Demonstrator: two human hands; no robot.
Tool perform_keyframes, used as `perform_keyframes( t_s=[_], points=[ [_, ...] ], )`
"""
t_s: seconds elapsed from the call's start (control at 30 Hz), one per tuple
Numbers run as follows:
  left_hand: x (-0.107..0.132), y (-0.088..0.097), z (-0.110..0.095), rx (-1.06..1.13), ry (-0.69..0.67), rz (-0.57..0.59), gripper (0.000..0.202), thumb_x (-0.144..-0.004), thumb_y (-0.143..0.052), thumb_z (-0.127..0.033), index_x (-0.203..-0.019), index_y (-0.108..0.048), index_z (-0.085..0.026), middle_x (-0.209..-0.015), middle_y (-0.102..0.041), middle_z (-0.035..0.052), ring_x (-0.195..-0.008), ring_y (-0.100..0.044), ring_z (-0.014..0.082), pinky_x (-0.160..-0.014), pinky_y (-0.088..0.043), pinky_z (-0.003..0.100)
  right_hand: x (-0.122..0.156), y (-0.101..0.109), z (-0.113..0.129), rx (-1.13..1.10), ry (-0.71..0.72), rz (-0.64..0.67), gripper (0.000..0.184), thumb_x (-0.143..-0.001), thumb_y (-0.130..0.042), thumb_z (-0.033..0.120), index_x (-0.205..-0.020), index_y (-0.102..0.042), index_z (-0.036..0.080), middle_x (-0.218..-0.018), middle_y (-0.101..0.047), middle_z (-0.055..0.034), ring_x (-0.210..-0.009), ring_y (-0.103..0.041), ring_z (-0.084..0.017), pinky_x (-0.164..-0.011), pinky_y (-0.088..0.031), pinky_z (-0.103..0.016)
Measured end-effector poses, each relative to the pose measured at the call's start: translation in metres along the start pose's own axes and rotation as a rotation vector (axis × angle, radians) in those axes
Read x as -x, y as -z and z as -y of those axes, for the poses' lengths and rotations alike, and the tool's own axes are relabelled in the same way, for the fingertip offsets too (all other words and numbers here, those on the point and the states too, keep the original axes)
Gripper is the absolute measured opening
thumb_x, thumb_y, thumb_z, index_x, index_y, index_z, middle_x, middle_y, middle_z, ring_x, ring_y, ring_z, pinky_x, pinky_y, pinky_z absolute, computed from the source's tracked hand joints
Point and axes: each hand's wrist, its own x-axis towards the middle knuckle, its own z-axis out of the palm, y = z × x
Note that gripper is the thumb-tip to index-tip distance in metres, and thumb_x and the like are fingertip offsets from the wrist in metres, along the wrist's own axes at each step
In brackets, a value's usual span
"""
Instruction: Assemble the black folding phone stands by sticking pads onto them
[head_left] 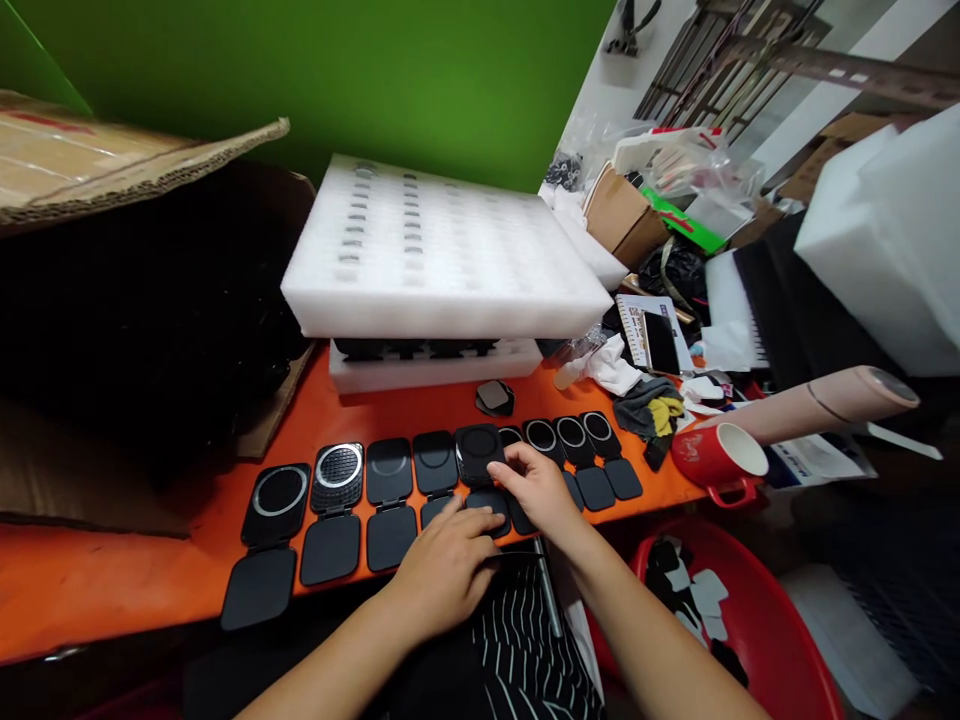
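A row of black folding charger-like pads runs along the table front, each opened into two hinged square panels. My right hand [541, 495] pinches the edge of a black square cover [478, 447] with a faint ring mark, lying over the upper panel of one middle unit. My left hand [448, 560] rests with fingers stretched out across that unit's lower panel [491, 497]. Left of it, two units show matt covers [389, 470]; farther left, two have bare silver rings [339, 477]. More silver-ringed units [571, 440] lie to the right, partly behind my right hand.
Orange table [150, 560]; white foam blocks [450, 260] stacked at the back. An open cardboard box [277, 415] stands left. Small square pieces [495, 397] lie behind the row. A red mug [720, 460], pink tumbler [832, 405] and red tub [787, 610] are at right.
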Motion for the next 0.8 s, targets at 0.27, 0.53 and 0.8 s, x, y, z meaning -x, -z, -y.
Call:
perform_keyframes(
  t_s=[0.27, 0.53, 0.8],
  points=[
    [0.000, 0.002, -0.004, -0.008, -0.012, -0.028, 0.018, -0.085, -0.052, -0.022, -0.094, -0.067, -0.027, -0.121, -0.062, 0.0014, -0.118, -0.051, 0.0217, -0.111, -0.001, 0.060, -0.007, -0.008, -0.014, -0.174, -0.215, 0.059, 0.031, -0.065, -0.065, 0.045, -0.063, -0.043, 0.022, -0.056, -0.059, 0.0018, -0.051, -0.054, -0.013, -0.049, -0.044, -0.025],
    [0.001, 0.002, -0.004, -0.004, -0.011, -0.042, 0.017, -0.084, -0.053, -0.021, -0.091, -0.067, -0.027, -0.121, -0.061, 0.0006, -0.117, -0.050, 0.0211, -0.111, 0.000, 0.060, -0.008, -0.013, -0.010, -0.116, -0.247, 0.069, 0.024, -0.066, -0.062, 0.035, -0.062, -0.043, 0.021, -0.055, -0.058, 0.0032, -0.048, -0.052, -0.011, -0.048, -0.043, -0.023],
    [0.001, 0.001, -0.003, 0.000, -0.004, -0.032, 0.017, -0.084, -0.053, -0.024, -0.094, -0.067, -0.028, -0.120, -0.061, 0.0009, -0.116, -0.050, 0.0211, -0.111, 0.000, 0.059, -0.008, -0.014, -0.013, -0.090, -0.241, 0.051, 0.024, -0.068, -0.062, 0.035, -0.062, -0.043, 0.022, -0.055, -0.058, 0.0032, -0.048, -0.052, -0.011, -0.047, -0.043, -0.023]
  ],
)
